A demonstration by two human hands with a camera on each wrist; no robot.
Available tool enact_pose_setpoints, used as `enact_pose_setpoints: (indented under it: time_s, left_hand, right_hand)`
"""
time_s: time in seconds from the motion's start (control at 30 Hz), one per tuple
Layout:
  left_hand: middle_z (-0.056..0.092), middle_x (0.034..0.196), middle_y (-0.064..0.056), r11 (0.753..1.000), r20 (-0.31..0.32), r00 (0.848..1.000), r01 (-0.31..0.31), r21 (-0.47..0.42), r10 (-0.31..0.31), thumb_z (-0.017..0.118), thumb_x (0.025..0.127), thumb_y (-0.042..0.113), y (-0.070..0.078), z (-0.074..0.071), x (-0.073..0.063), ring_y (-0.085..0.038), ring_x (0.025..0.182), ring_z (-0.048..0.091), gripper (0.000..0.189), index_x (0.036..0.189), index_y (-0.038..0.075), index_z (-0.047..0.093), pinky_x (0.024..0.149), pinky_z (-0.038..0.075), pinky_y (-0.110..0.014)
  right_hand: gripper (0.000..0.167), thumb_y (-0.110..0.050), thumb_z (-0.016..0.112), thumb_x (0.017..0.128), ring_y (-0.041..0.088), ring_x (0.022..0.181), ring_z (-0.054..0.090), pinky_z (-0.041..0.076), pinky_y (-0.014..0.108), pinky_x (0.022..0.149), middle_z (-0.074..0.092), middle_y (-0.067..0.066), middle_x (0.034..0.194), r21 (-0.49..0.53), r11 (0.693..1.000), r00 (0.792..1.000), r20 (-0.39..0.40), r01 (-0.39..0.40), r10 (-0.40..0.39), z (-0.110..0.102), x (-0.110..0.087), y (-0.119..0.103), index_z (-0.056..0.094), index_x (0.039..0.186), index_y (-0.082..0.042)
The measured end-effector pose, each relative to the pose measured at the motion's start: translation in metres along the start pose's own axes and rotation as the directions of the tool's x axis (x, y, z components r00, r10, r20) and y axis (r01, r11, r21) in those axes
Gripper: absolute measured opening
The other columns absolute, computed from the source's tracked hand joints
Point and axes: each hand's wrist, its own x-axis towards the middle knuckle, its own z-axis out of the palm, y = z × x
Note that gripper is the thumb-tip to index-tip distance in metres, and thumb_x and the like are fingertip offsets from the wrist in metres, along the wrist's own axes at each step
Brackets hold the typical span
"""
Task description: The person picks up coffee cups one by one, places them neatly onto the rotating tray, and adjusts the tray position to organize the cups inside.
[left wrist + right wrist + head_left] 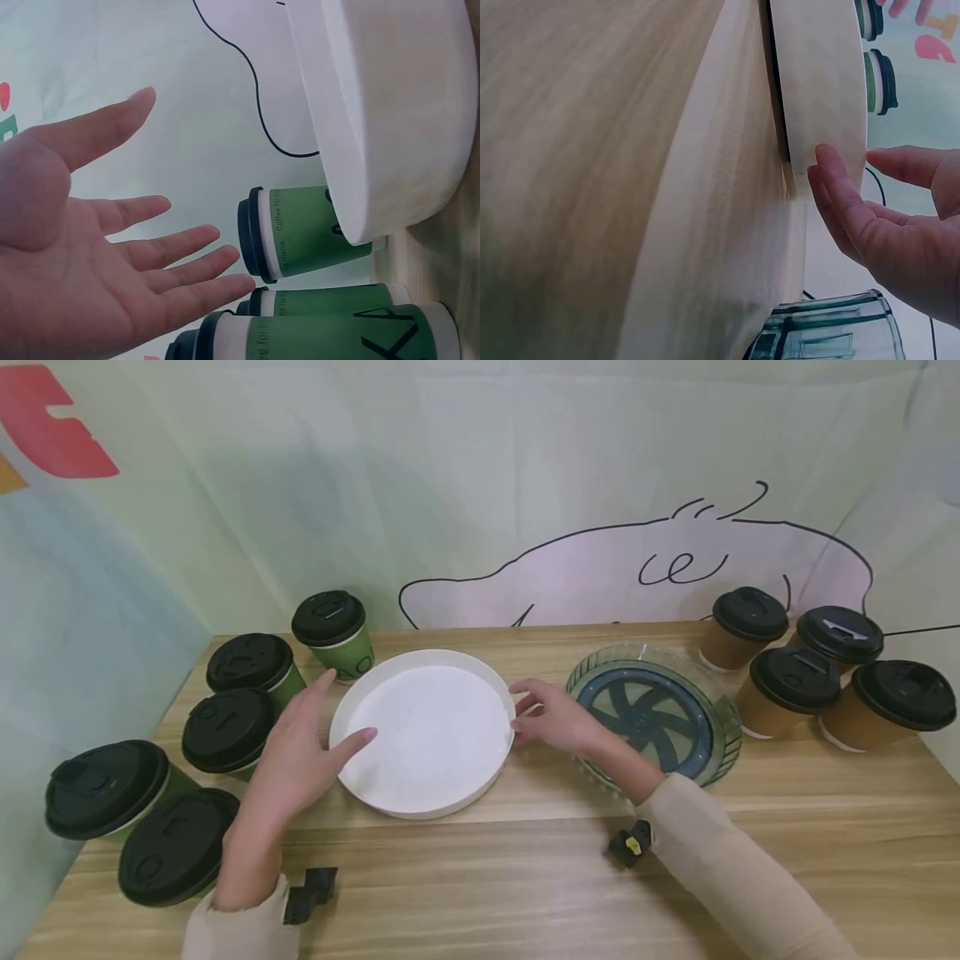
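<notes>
A round white tray (423, 735) with a low rim sits on the wooden table between both hands. At its left side my left hand (296, 768) hovers with fingers spread and thumb out over the rim. Nothing lies in that palm (82, 292) in the left wrist view. My right hand (551, 717) is at the tray's right edge. In the right wrist view its fingertips (825, 161) touch the outer wall, and the thumb is by the rim; they do not wrap round it. A dark strip shows under the tray's wall (821, 90) there.
Several green paper cups (348, 656) with black lids stand along the left. Several brown lidded cups (727, 647) are grouped at the far right. Just behind my right wrist sits a ribbed glass dish (729, 735) with a dark blue spoked pattern. A fabric backdrop (480, 485) borders the table's back.
</notes>
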Motion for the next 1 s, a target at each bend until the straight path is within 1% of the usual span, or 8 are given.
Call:
enact_pose_setpoints:
  time_s: [0.33, 0.57, 0.73, 0.9, 1.0]
  left_hand:
    - [0.018, 0.144, -0.029, 1.0, -0.043, 0.999, -0.02, -0.008, 0.02, 0.063, 0.086, 0.035, 0.001, -0.007, -0.009, -0.046, 0.131, 0.017, 0.085, 0.145, 0.001, 0.013, 0.098, 0.021, -0.064]
    - [0.022, 0.144, -0.026, 0.999, -0.091, 0.995, -0.044, -0.013, 0.042, 0.063, 0.085, 0.039, 0.002, -0.014, -0.023, -0.044, 0.13, 0.019, 0.085, 0.146, 0.004, 0.015, 0.096, 0.024, -0.063]
    - [0.022, 0.144, -0.026, 0.999, -0.117, 0.992, -0.051, -0.002, 0.05, 0.062, 0.086, 0.039, 0.003, -0.021, -0.033, -0.044, 0.131, 0.019, 0.084, 0.146, 0.006, 0.015, 0.095, 0.024, -0.064]
    - [0.02, 0.145, -0.026, 0.999, -0.135, 0.99, -0.049, 0.011, 0.05, 0.063, 0.085, 0.039, -0.003, -0.029, -0.043, -0.044, 0.131, 0.017, 0.084, 0.147, 0.009, 0.014, 0.093, 0.023, -0.067]
    - [0.019, 0.145, -0.026, 0.999, -0.141, 0.99, -0.028, 0.022, 0.031, 0.064, 0.084, 0.039, -0.008, -0.032, -0.05, -0.045, 0.131, 0.016, 0.086, 0.147, 0.01, 0.014, 0.091, 0.023, -0.068]
  right_hand:
    - [0.049, 0.005, 0.057, 0.085, 0.028, 0.082, 0.064, 0.054, 0.034, 0.073, 0.052, 0.024, 0.106, 0.023, 1.0, 1.0, 0.004, 0.021, -0.021, 0.001, -0.001, -0.001, 0.039, 0.131, 0.005]
    - [0.048, 0.005, 0.057, 0.086, 0.028, 0.084, 0.063, 0.054, 0.033, 0.073, 0.053, 0.024, 0.106, 0.018, 1.0, 1.0, 0.0, 0.018, -0.018, 0.001, -0.001, 0.001, 0.04, 0.131, 0.005]
    - [0.048, 0.005, 0.057, 0.086, 0.028, 0.084, 0.063, 0.054, 0.034, 0.073, 0.053, 0.024, 0.106, 0.024, 0.999, 1.0, -0.002, 0.026, -0.026, 0.001, 0.0, 0.002, 0.04, 0.131, 0.005]
    - [0.048, 0.006, 0.056, 0.086, 0.029, 0.083, 0.063, 0.054, 0.034, 0.072, 0.052, 0.025, 0.106, 0.044, 0.999, 0.999, 0.003, 0.032, -0.032, 0.001, -0.001, 0.002, 0.039, 0.131, 0.006]
    - [0.048, 0.006, 0.056, 0.086, 0.028, 0.083, 0.063, 0.054, 0.033, 0.072, 0.052, 0.024, 0.106, 0.045, 0.999, 1.0, 0.004, 0.031, -0.031, 0.001, 0.0, 0.001, 0.039, 0.131, 0.005]
